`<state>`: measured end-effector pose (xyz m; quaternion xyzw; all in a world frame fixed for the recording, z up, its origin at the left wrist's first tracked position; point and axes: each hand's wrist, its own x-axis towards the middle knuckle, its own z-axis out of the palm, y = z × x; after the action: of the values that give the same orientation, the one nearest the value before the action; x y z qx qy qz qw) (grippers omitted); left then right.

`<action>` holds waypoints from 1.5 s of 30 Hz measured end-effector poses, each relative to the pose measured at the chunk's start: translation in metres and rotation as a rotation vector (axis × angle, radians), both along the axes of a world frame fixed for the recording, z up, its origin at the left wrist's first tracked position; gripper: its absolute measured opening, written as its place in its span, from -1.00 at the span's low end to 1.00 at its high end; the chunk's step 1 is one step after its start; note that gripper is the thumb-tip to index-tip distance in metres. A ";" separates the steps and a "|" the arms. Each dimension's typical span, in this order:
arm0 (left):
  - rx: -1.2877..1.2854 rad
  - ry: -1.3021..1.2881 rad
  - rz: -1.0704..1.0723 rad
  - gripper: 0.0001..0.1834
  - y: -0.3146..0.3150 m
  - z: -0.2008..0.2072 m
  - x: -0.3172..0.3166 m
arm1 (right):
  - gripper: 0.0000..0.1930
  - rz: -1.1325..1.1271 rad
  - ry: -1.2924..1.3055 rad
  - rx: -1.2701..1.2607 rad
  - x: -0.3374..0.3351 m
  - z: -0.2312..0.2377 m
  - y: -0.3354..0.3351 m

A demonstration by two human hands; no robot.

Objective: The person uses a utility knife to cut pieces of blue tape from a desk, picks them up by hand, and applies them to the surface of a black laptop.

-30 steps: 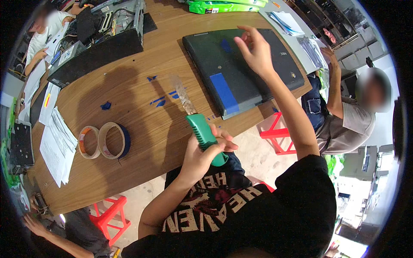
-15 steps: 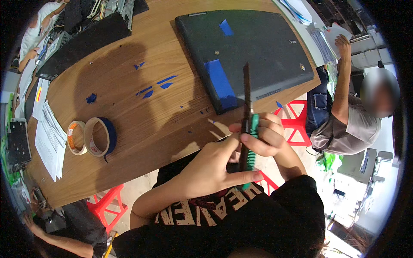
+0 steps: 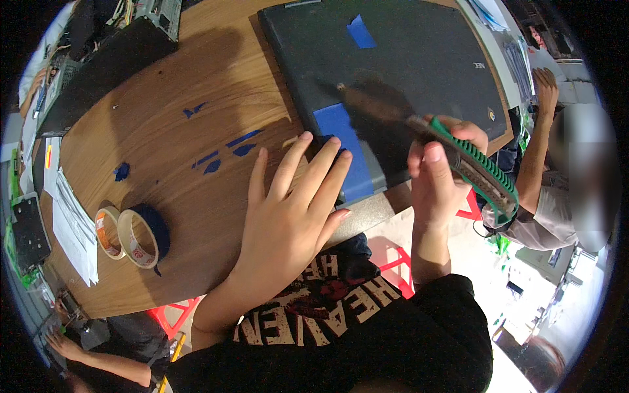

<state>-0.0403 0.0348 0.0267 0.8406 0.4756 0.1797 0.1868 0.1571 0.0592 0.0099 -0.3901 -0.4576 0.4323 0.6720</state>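
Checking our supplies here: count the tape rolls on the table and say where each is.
2. One pale roll sits on the table, left of the left hand; the roll with dark blue tape is beside it, on its right. Others could be hidden.

On the left part of the wooden counter (image 3: pixel 183 275) there lies a stack of white papers (image 3: pixel 75 229). Farther, at upper left, stands an open dark computer case (image 3: pixel 108 75). A red stool (image 3: pixel 160 319) is partly visible below. At right, a person in grey shirt (image 3: pixel 550 216) is near other papers (image 3: pixel 517 69).
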 end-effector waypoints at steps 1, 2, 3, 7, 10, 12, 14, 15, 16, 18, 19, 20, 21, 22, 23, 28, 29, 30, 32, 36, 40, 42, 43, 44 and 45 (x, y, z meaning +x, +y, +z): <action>-0.013 -0.001 0.002 -0.42 0.002 -0.001 -0.001 | -0.54 0.004 -0.025 -0.083 -0.003 0.004 -0.001; -0.018 -0.014 0.004 -0.42 0.003 -0.001 -0.003 | -0.55 0.008 -0.050 -0.167 -0.007 0.010 -0.001; -0.019 -0.030 0.006 -0.42 0.005 -0.002 -0.004 | -0.63 -0.029 -0.099 -0.208 -0.013 0.016 0.001; -0.056 -0.028 0.008 -0.42 0.009 -0.006 -0.005 | -0.76 -0.014 -0.105 -0.127 -0.013 0.009 0.012; -0.055 0.041 0.066 -0.44 0.005 -0.006 -0.001 | -0.72 -0.044 -0.274 -0.107 -0.007 0.002 0.018; -0.082 -0.018 0.101 -0.40 0.004 -0.008 0.000 | -0.73 -0.085 -0.357 -0.069 -0.010 -0.002 0.022; -0.090 -0.035 0.112 -0.41 0.004 -0.011 0.001 | -0.73 -0.124 -0.439 -0.030 -0.011 -0.003 0.023; -0.112 -0.043 0.114 -0.43 0.004 -0.011 0.002 | -0.70 -0.087 -0.431 -0.070 -0.010 0.000 0.022; -0.133 -0.051 0.116 -0.45 0.004 -0.011 0.002 | -0.68 -0.050 -0.423 -0.111 -0.009 0.001 0.021; -0.130 -0.047 0.111 -0.45 0.005 -0.013 0.002 | -0.66 -0.036 -0.515 -0.073 -0.005 0.000 0.022; -0.121 -0.041 0.107 -0.46 0.005 -0.013 0.001 | -0.64 -0.055 -0.565 -0.081 -0.008 0.003 0.022; -0.124 -0.040 0.110 -0.46 0.005 -0.012 0.001 | -0.62 -0.073 -0.614 -0.088 -0.009 0.005 0.022; -0.140 -0.039 0.104 -0.46 0.006 -0.011 0.001 | -0.62 -0.052 -0.626 -0.083 -0.005 0.005 0.020; -0.155 -0.038 0.098 -0.47 0.006 -0.011 0.001 | -0.62 -0.029 -0.636 -0.078 0.000 0.005 0.019; -0.156 -0.041 0.099 -0.47 0.006 -0.012 0.001 | -0.64 0.013 -0.629 -0.077 0.003 0.002 0.019; -0.134 -0.067 0.107 -0.48 0.005 -0.014 0.002 | -0.74 -0.006 -0.366 -0.418 -0.012 0.021 0.016; -0.132 -0.069 0.107 -0.48 0.005 -0.015 0.002 | -0.77 0.014 -0.354 -0.415 -0.011 0.021 0.017; -0.111 -0.083 0.097 -0.50 0.005 -0.017 0.001 | -0.77 0.009 -0.359 -0.411 -0.011 0.020 0.018; -0.087 -0.103 0.084 -0.51 0.004 -0.017 0.000 | -0.77 -0.021 -0.224 -0.364 -0.012 0.018 0.019; -0.162 -0.396 0.120 -0.52 0.007 -0.013 -0.002 | -0.77 0.022 0.099 -0.316 -0.009 0.013 0.018; -0.176 -0.715 0.190 -0.70 0.003 -0.014 -0.004 | -0.77 0.041 0.226 -0.332 -0.013 0.020 0.005; -0.409 -0.980 0.262 -0.75 0.002 -0.013 -0.005 | -0.77 0.071 0.235 -0.319 -0.014 0.023 -0.004; -0.459 -1.043 0.284 -0.78 0.003 -0.006 -0.004 | -0.76 0.101 0.235 -0.297 -0.015 0.024 -0.008; -0.453 -1.038 0.279 -0.78 0.002 0.000 -0.002 | -0.76 0.131 0.235 -0.275 -0.015 0.026 -0.013; -0.533 -1.136 0.308 -0.79 0.001 0.006 0.000 | -0.77 0.131 0.241 -0.300 -0.017 0.030 -0.018</action>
<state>-0.0401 0.0356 0.0331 0.4613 0.4462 0.4973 0.5838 0.1397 0.0412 0.0395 -0.4010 -0.3286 0.5819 0.6266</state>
